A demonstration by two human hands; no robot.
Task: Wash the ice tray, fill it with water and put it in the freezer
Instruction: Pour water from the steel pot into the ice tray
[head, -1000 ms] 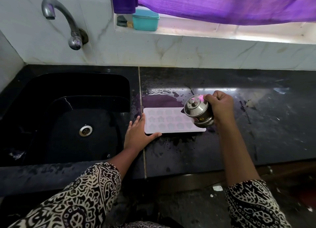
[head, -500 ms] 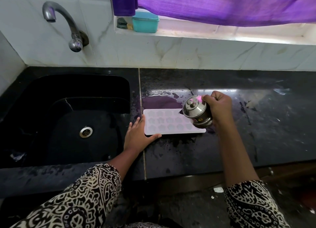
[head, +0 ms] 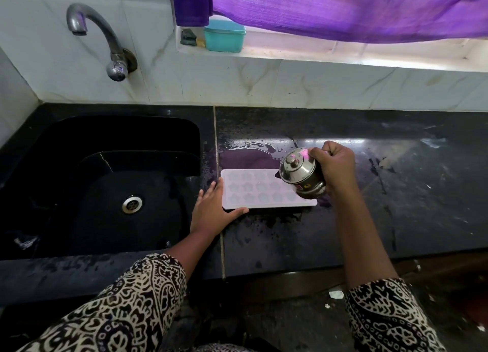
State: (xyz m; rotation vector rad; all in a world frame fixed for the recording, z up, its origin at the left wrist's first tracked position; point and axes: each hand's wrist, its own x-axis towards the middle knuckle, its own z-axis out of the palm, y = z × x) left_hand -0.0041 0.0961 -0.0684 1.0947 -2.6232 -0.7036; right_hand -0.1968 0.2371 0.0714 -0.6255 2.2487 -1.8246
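While your right hand (head: 336, 164) grips a tilted steel pot (head: 299, 173) that hides the far right corner of the ice tray (head: 253, 193), your left hand (head: 211, 210) lies flat, fingers straight, against its left end. The tray sits on the bench (head: 409, 206), long axis running hand to hand.

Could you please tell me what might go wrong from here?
The steel pot, tipped in the right hand over the right end of the ice tray, may overflow the small moulds onto the wet counter.
The left hand only touches the tray's left edge, so it might slide.
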